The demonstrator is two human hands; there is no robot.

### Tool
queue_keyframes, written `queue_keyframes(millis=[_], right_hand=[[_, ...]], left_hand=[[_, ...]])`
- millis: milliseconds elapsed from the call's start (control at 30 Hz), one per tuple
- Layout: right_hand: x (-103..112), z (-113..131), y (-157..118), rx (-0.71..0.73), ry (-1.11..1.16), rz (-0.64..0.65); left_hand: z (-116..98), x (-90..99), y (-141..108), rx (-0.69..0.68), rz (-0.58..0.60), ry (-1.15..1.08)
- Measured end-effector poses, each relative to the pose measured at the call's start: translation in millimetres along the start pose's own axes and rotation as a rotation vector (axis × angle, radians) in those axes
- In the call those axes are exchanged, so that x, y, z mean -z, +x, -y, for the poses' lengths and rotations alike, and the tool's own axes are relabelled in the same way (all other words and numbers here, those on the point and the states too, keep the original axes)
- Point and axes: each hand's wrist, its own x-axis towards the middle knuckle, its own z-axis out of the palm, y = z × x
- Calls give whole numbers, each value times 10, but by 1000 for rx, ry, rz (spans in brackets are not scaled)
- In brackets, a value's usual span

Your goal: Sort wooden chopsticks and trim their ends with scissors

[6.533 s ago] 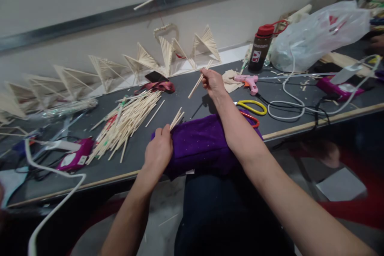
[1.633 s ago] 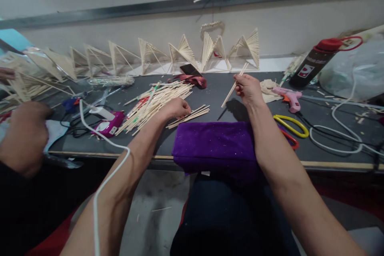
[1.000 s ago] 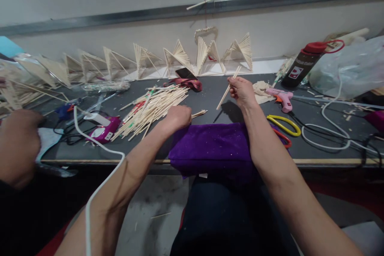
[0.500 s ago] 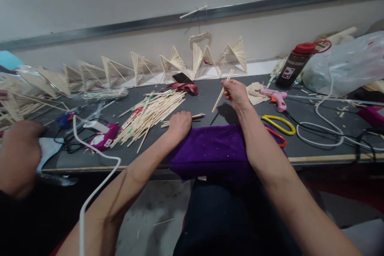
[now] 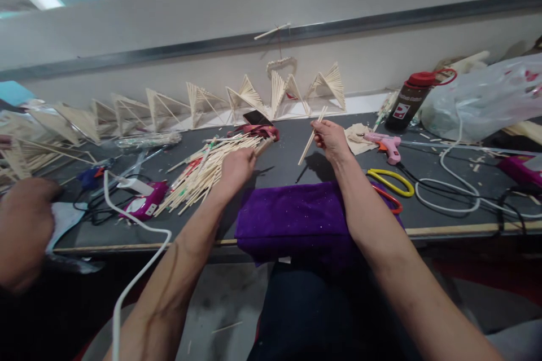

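My left hand (image 5: 236,169) is closed around a small bunch of wooden sticks (image 5: 265,146), whose ends poke out past the fingers. It is over the right side of a loose pile of pale wooden sticks (image 5: 199,172). Between the thumb and fingers of my right hand (image 5: 332,138) are a few wooden sticks (image 5: 312,138), slanted above the table. Below them lies a thin dark rod (image 5: 301,174), partly in shadow. A purple cloth (image 5: 292,214) covers the table edge in front of me.
Fan-shaped stick structures (image 5: 248,98) line the wall. To the right are a pink glue gun (image 5: 387,146), yellow-handled scissors (image 5: 392,181), a dark bottle (image 5: 407,102) and a plastic bag (image 5: 495,98). A white cable (image 5: 144,271) hangs near my left arm; another person's hand (image 5: 27,225) is at far left.
My left hand has lifted the small bunch of sticks from the table beside the purple cloth and moved left and away from me, over the pile. My right hand keeps its sticks, nearly still.
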Motion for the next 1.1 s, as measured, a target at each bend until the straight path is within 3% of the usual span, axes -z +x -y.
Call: queue_keyframes(millis=[67,133,233,367,467,667,867,967,1100], right_hand=[[0,-3,5,1,-2,21],[-8,-2,-6,21,-19,54],[-56,10,-71,97,-87,160],[-197,33,-216,183,-207,349],[-305,38,-293,223,-265,413],[-357,15,-303,313,-290,364],[-361,3,-278,349,-198,317],[-354,29,-284,348,-172,317],[-312,61,-287,310,-203,378]], left_hand=[[53,94,108,50,-83,-439],[30,111,173,91,-87,-908],[-95,5,184,127,7,-1216],[-215,-155,146,123,18,-1235],[-239,-169,145,22,39,-1175],[-341,-94,166,-66,92,-1084],[-468,-62,188,-107,25,-1087],[-486,-117,182,-125,3,-1108],[-463,-264,151,-50,37,-1216]])
